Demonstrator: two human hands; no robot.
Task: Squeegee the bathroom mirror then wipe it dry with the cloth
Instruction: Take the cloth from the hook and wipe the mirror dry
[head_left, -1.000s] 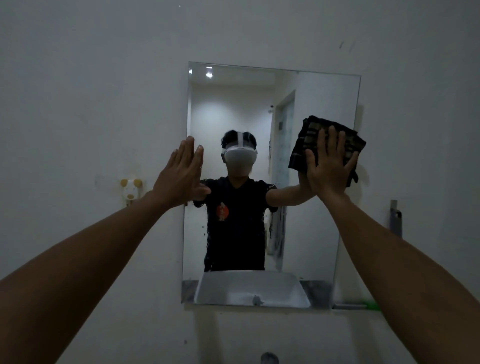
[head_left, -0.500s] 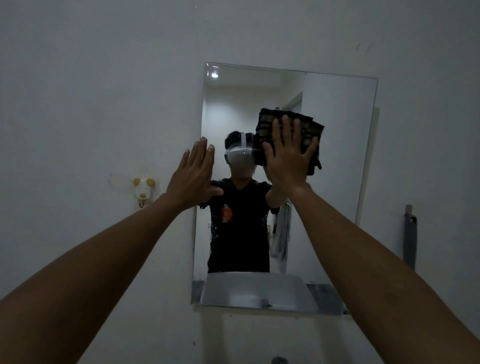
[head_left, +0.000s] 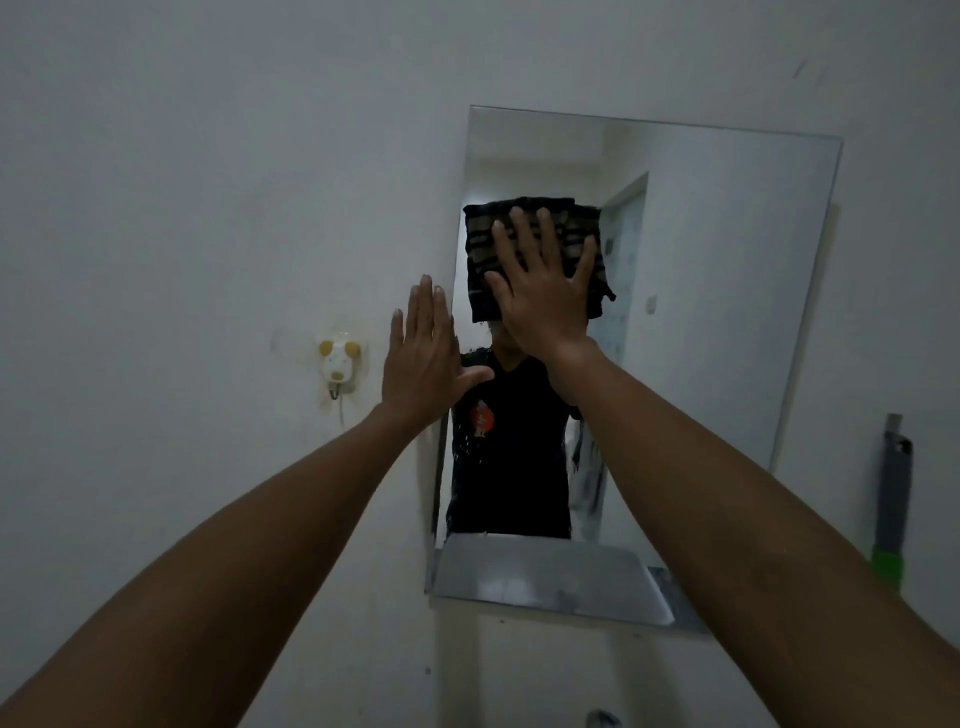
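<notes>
A frameless rectangular mirror (head_left: 727, 312) hangs on the white wall. My right hand (head_left: 543, 291) lies flat with fingers spread on a dark striped cloth (head_left: 480, 249), pressing it against the mirror's upper left area. My left hand (head_left: 423, 353) is held up flat with straight fingers at the mirror's left edge, thumb reaching over the glass. It holds nothing. A grey squeegee with a green handle (head_left: 891, 499) hangs against the wall to the right of the mirror. Droplets show on the lower left glass.
A small white and yellow animal-shaped hook (head_left: 338, 366) is stuck to the wall left of the mirror. The mirror reflects a person in a black shirt, a doorway and the white sink. A tap top (head_left: 602, 719) peeks in at the bottom edge.
My right hand has slid the cloth leftward across the mirror, from the right edge to the upper left. The view has shifted, so the mirror sits further right.
</notes>
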